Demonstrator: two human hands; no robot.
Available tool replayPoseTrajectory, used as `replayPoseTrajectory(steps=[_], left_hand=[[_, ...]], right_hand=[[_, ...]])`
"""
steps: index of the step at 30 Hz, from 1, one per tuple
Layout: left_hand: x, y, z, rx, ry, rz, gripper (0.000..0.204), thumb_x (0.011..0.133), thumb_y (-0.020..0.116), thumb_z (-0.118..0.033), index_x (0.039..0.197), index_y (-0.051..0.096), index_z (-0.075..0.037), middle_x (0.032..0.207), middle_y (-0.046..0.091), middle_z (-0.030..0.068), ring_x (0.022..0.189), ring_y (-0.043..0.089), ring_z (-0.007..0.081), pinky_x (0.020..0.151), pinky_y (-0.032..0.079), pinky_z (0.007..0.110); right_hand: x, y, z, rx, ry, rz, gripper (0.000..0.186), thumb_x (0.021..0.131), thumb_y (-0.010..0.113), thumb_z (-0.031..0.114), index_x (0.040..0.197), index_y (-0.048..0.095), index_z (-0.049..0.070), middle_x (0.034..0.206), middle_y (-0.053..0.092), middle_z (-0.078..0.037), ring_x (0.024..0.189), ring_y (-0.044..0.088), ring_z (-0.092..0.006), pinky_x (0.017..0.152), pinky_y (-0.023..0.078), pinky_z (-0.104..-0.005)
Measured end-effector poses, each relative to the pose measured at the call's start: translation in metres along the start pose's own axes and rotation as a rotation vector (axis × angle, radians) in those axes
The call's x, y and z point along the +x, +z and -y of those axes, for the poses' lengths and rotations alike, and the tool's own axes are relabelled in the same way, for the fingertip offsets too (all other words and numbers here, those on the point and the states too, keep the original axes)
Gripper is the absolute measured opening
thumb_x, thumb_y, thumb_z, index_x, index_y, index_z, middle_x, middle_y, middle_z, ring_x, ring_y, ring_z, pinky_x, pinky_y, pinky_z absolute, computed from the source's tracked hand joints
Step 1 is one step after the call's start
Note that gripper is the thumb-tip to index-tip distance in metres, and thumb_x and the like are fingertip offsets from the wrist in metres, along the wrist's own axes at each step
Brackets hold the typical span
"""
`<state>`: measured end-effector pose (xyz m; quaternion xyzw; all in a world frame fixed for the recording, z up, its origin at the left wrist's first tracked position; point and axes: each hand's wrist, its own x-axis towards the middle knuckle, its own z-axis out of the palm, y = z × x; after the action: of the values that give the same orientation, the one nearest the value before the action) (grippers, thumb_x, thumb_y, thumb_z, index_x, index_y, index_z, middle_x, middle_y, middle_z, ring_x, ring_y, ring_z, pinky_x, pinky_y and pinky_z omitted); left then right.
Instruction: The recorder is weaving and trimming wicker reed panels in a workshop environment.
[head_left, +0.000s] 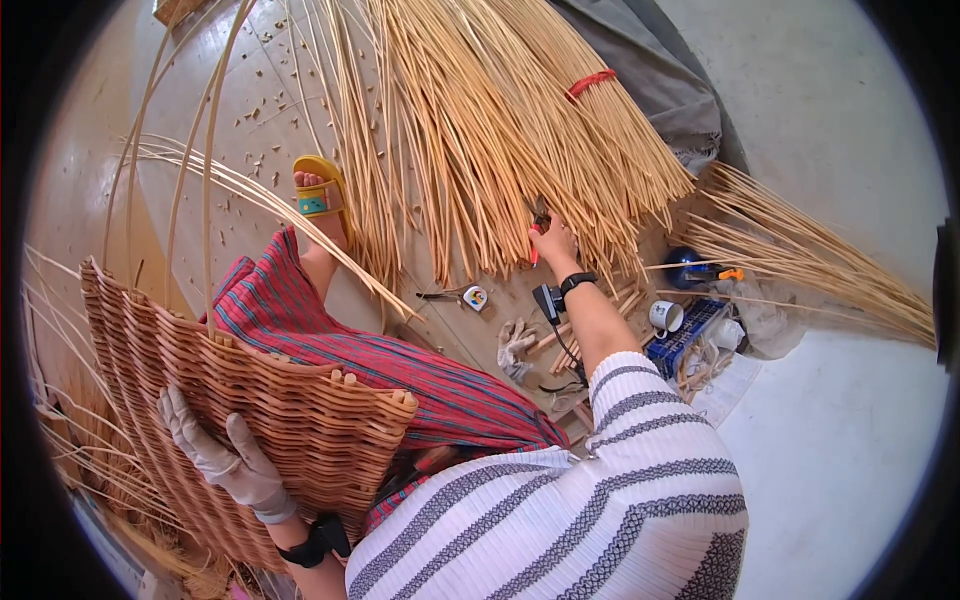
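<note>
My left hand, in a pale glove, lies flat with fingers stretched and thumb apart against a woven wicker panel. The brown panel leans across my lap, with long pale canes rising from its upper edge. My bare right hand is reached forward and closed around red-handled shears. Their dark metal head is partly hidden among the lower ends of a large spread of loose canes, so I cannot tell whether the jaws touch any cane.
A tape measure, a crumpled glove, a white mug and a blue basket lie near my right arm. Another cane bundle stretches off right. My sandalled foot stands among cane scraps. A red tie binds some canes.
</note>
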<state>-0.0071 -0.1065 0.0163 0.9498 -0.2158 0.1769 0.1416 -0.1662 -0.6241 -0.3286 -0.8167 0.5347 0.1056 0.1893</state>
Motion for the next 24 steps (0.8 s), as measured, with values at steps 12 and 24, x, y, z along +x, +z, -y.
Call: replayPoseTrajectory(steps=[12, 24], left_hand=[[-0.001, -0.002, 0.000, -0.031, 0.022, -0.005, 0.055, 0.110, 0.054, -0.024, 0.154, 0.046, 0.008, 0.158, 0.050, 0.0240, 0.150, 0.041, 0.0422, 0.125, 0.029, 0.051], [0.000, -0.001, 0.002, -0.025, 0.021, -0.006, 0.058, 0.107, 0.056, -0.024, 0.155, 0.045, 0.008, 0.158, 0.050, 0.0238, 0.149, 0.042, 0.0423, 0.126, 0.029, 0.052]], right_hand=[[-0.006, -0.016, -0.011, -0.139, 0.056, 0.116, 0.113, 0.074, 0.087, 0.046, 0.166, 0.028, 0.014, 0.160, 0.037, -0.023, 0.147, 0.034, -0.0480, 0.121, 0.036, -0.0567], [-0.038, -0.007, 0.035, 0.180, -0.409, -0.056, 0.053, 0.090, 0.073, 0.038, 0.131, 0.065, 0.006, 0.120, 0.071, -0.020, 0.111, 0.068, -0.0408, 0.095, 0.055, -0.0506]])
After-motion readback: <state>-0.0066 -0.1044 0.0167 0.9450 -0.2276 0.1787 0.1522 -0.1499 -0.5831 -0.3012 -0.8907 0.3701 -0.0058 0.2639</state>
